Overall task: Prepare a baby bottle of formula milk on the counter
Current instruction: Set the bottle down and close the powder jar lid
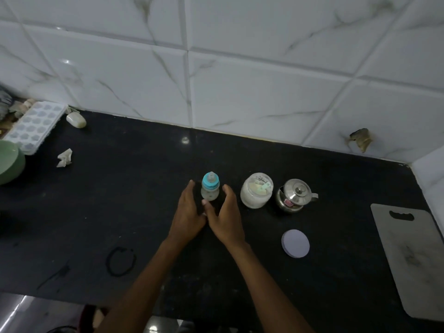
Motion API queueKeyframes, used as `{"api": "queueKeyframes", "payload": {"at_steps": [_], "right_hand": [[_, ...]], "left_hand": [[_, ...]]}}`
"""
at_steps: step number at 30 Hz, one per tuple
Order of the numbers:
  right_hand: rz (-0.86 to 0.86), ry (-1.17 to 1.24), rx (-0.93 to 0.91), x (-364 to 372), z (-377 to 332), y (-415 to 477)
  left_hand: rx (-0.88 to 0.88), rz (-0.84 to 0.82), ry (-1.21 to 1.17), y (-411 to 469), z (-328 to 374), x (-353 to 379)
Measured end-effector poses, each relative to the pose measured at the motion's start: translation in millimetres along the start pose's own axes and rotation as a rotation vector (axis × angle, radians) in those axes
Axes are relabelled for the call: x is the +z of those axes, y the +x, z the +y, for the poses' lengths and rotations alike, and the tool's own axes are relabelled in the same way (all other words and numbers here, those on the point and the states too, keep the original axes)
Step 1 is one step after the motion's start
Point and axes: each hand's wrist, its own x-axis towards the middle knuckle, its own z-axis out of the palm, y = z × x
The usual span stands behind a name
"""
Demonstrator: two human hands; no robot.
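Your bench [120, 188] is black. Your bottle [210, 192] has a turquoise collar and a clear, faintly spotted body. The jar [254, 198] looks white, the pot [294, 197] silvery, the loose lid [295, 243] lilac, the wall tiles [240, 80] white with grey veins.

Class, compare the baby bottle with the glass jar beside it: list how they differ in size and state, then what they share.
The baby bottle is slim; the jar is wider. The baby bottle is closed with a blue-ringed teat; the jar is open, a round lid lying nearby on the counter. Both stand upright and are see-through.
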Motion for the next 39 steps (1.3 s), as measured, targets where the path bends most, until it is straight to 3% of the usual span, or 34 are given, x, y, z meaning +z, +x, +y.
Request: {"api": "queueKeyframes", "payload": {"at_steps": [18,26,39], "right_hand": [[0.201,-0.378,0.02,-140.0,88.6,-98.5],[0.055,-0.508,0.174,-169.9,121.4,-100.7],[-0.088,-0.574,0.17,-167.3,130.3,-89.5]], "left_hand": [[0.223,-0.289,0.119,-84.0,91.6,119.5],[0.214,-0.337,0.164,-94.1,102.4,152.2],[0.161,-0.341,0.21,-93.8,100.2,153.6]]}}
